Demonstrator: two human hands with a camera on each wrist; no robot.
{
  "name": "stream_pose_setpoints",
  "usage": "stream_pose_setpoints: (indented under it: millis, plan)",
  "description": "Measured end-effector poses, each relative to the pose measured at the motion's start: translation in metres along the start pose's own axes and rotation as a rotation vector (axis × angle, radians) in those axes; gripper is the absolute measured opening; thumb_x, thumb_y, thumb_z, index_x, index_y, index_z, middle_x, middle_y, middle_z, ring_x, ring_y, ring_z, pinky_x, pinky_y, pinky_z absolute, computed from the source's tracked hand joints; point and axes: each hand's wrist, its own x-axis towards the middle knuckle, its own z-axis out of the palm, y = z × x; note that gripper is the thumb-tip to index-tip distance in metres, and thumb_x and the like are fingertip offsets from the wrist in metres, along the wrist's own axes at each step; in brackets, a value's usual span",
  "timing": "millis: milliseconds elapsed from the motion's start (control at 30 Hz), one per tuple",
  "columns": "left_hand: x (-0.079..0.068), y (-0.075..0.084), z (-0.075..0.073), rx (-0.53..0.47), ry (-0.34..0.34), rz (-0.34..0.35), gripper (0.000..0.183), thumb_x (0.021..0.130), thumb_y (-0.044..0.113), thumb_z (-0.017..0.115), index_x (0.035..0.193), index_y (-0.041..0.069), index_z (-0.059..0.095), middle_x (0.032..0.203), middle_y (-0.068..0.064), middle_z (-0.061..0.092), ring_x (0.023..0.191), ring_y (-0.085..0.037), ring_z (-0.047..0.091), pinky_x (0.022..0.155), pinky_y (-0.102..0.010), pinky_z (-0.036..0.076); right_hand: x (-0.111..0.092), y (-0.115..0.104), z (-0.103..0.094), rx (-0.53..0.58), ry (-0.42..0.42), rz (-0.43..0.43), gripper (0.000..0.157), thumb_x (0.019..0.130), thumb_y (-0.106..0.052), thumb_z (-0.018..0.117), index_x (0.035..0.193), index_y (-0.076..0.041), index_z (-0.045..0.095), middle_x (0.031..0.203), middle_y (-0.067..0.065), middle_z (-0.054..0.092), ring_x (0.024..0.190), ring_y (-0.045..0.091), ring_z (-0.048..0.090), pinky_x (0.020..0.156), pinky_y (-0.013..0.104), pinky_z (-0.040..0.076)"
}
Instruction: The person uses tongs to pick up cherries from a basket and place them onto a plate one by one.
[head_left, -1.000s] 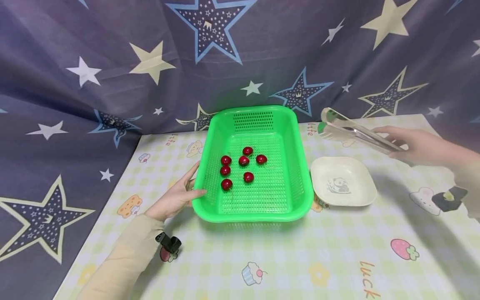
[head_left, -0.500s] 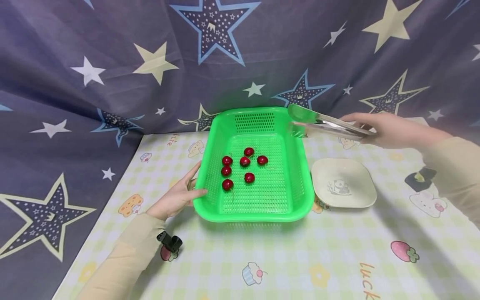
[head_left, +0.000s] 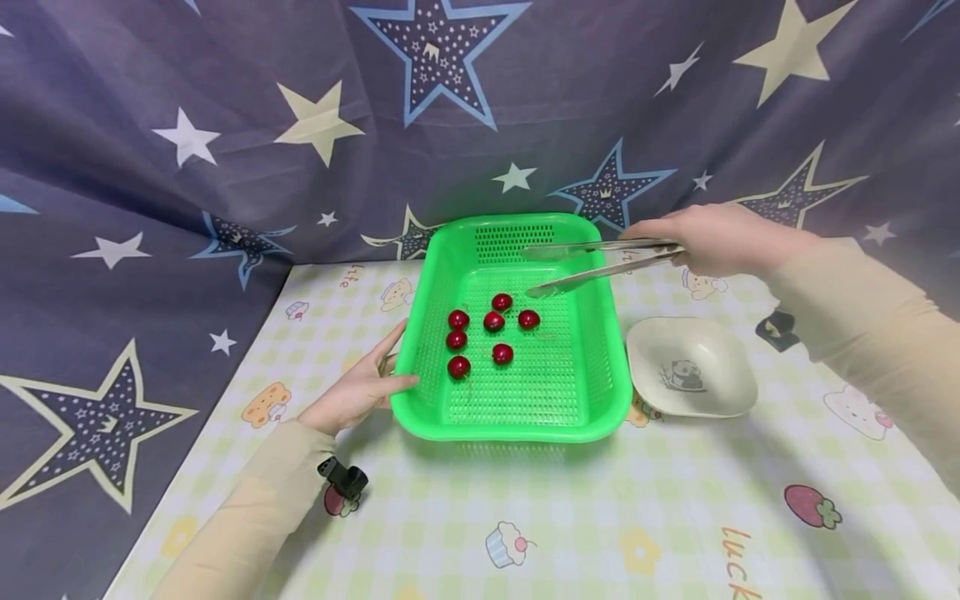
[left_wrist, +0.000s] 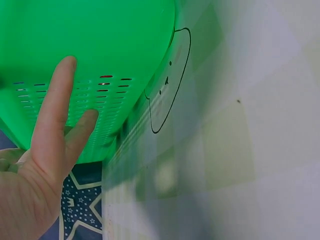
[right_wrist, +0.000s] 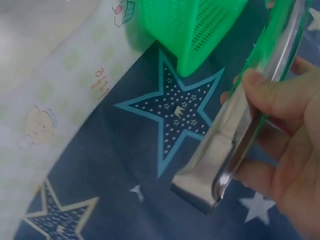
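Several red cherries [head_left: 502, 354] lie on the floor of a green perforated plastic basket [head_left: 517, 431], mostly in its left half; thin stems show. My left hand [head_left: 356, 393] holds the basket's left side, thumb over the rim; in the left wrist view two straight fingers [left_wrist: 55, 107] lie along its outer wall. My right hand [head_left: 708, 237] grips metal tongs [head_left: 633, 245] near their closed end, also seen in the right wrist view. The tongs' arms are spread, and their tips hang over the basket's back right part, above and right of the cherries, with nothing between them.
A cream dish [head_left: 723, 367] with a panda print stands just right of the basket. Under both lies a checked, patterned tablecloth [head_left: 570, 517]. A dark curtain [head_left: 570, 83] with stars hangs right behind the basket and along the left side.
My right hand has moved left, carrying the tongs from above the dish's far side to over the basket; their arms now stand wider apart. My left hand, basket and cherries hold their places.
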Motion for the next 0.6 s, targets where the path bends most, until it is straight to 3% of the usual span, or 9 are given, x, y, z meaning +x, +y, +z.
stream_pose_setpoints:
  millis: [100,267,400,600]
  plan:
    - [0.0,0.0,0.0,-0.007,0.0,0.001,0.094,0.089,-0.004,0.052,0.152,0.031,-0.008,0.152,-0.028,0.02,0.097,-0.022,0.066,0.082,-0.046,0.058,0.011,-0.007,-0.003,-0.082,-0.034,-0.009,0.068,0.077,0.015,0.057,0.131,-0.027,0.054,0.089,0.007,0.066,0.063,0.02,0.054,0.046,0.031,0.044]
    - [-0.001,0.001,-0.001,-0.014,0.003,0.004,0.094,0.089,-0.003,0.053,0.152,0.032,-0.008,0.151,-0.028,0.021,0.096,-0.022,0.067,0.082,-0.045,0.058,0.032,-0.01,-0.002,-0.217,0.015,-0.129,0.065,0.075,0.021,0.051,0.123,-0.022,0.061,0.075,0.006,0.059,0.053,0.018,0.045,0.042,0.031,0.044]
    - [-0.001,0.001,-0.001,-0.006,0.004,0.006,0.093,0.089,-0.003,0.053,0.152,0.032,-0.007,0.152,-0.027,0.02,0.099,-0.023,0.066,0.082,-0.046,0.058,0.047,-0.012,-0.001,-0.273,-0.003,-0.158,0.058,0.079,0.018,0.052,0.122,-0.02,0.062,0.083,0.01,0.064,0.061,0.024,0.055,0.049,0.039,0.052]
    - [-0.003,0.002,0.0,-0.008,0.004,0.012,0.094,0.089,-0.003,0.053,0.152,0.031,-0.007,0.152,-0.027,0.021,0.097,-0.023,0.066,0.081,-0.045,0.058,0.066,-0.013,0.007,-0.259,-0.05,-0.166,0.051,0.082,0.013,0.055,0.122,-0.017,0.063,0.098,0.016,0.067,0.08,0.033,0.064,0.069,0.049,0.057]
